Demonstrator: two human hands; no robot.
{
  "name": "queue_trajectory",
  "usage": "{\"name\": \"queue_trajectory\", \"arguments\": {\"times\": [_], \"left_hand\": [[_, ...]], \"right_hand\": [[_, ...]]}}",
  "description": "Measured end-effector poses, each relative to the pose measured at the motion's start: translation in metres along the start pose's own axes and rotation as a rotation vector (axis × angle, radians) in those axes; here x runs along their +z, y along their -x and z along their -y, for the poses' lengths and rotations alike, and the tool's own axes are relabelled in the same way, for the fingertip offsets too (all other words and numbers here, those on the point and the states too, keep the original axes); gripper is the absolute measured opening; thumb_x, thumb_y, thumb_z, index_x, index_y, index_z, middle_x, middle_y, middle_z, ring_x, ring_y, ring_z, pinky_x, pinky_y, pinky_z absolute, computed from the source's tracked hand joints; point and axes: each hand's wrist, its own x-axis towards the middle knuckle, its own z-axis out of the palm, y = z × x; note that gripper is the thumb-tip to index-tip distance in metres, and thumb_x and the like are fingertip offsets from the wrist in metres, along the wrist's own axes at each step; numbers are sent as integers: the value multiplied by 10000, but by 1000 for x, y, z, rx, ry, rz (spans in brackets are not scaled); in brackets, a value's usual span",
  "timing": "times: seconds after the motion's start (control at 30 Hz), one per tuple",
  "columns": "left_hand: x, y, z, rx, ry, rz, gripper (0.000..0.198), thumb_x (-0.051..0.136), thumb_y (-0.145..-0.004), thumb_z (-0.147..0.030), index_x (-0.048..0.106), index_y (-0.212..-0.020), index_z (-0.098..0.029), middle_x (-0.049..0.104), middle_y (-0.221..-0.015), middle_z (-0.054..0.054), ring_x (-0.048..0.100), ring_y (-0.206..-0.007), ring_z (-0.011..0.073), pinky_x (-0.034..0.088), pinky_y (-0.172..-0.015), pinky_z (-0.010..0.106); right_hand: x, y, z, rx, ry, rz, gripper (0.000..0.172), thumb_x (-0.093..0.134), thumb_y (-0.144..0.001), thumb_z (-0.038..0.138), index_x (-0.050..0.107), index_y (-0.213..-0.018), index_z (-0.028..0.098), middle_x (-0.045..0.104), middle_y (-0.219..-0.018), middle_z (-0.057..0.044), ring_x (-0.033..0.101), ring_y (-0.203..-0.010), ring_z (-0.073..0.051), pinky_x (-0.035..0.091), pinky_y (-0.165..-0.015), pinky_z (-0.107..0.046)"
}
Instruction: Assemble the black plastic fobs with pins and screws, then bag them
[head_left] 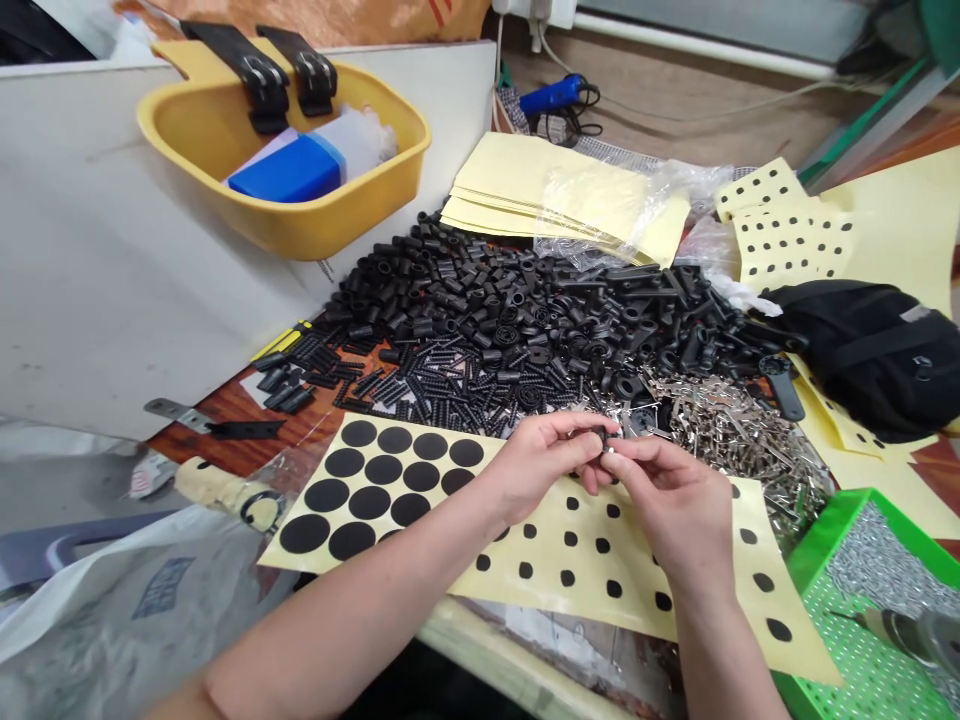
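My left hand point(546, 455) is closed in a pinch on a small black plastic part point(601, 436), mostly hidden by the fingers. My right hand point(675, 490) meets it there, its thumb and forefinger pressed together at the same part, where a tiny pale bit shows. Both hands are above a yellow backing sheet point(540, 590) bearing large black round stickers point(370, 502) on its left and small black dots on its right. Just beyond the fingers lie a heap of black plastic parts point(480, 300) and a pile of thin metal pieces point(727, 430).
A green tray point(825, 580) at right holds many small silvery pieces and a pointed tool point(892, 630). A yellow bin point(300, 225) hangs on the white panel at left. Stacked yellow sheets point(510, 190) lie behind the heap; a black bag point(870, 350) sits at right.
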Motion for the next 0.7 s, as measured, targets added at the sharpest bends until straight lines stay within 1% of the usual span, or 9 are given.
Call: {"name": "queue_trajectory", "arguments": {"times": [0.2, 0.43, 0.57, 0.63, 0.7], "left_hand": [[1, 0, 2, 32, -42, -20, 286, 684, -761, -282, 689, -991, -112, 625, -695, 15, 546, -551, 83, 470, -615, 268], [2, 0, 2, 58, -59, -35, 263, 658, -755, -237, 693, -987, -119, 605, -707, 5, 517, -538, 64, 455, -589, 245], [5, 2, 3, 85, -110, -53, 266, 644, -761, -224, 690, -1003, -125, 610, -714, 4, 514, -540, 63, 450, -575, 233], [7, 2, 1, 109, -142, -62, 256, 634, -762, -208, 694, -999, -131, 620, -744, 9, 518, -548, 60, 446, -572, 225], [8, 3, 0, 133, -170, -76, 241, 627, -755, -182, 703, -979, -138, 635, -819, 24, 517, -557, 54, 448, -576, 221]], "right_hand": [[6, 2, 2, -28, -11, -41, 87, 740, -665, 244, 683, -674, 179, 687, -602, -11, 646, -541, -131, 555, -555, -236], [9, 3, 3, -9, -93, -31, 118, 753, -659, 257, 678, -678, 167, 671, -575, -13, 625, -524, -133, 553, -555, -256], [11, 5, 3, -27, -99, -68, 154, 754, -660, 287, 668, -665, 160, 663, -570, -14, 616, -518, -137, 541, -535, -267], [11, 6, 1, -26, -76, -92, 175, 765, -653, 302, 668, -670, 158, 669, -592, -20, 615, -535, -139, 531, -531, -265], [10, 7, 0, -22, -76, -94, 176, 773, -650, 300, 672, -681, 159, 673, -611, -21, 617, -552, -137, 526, -533, -256]]}}
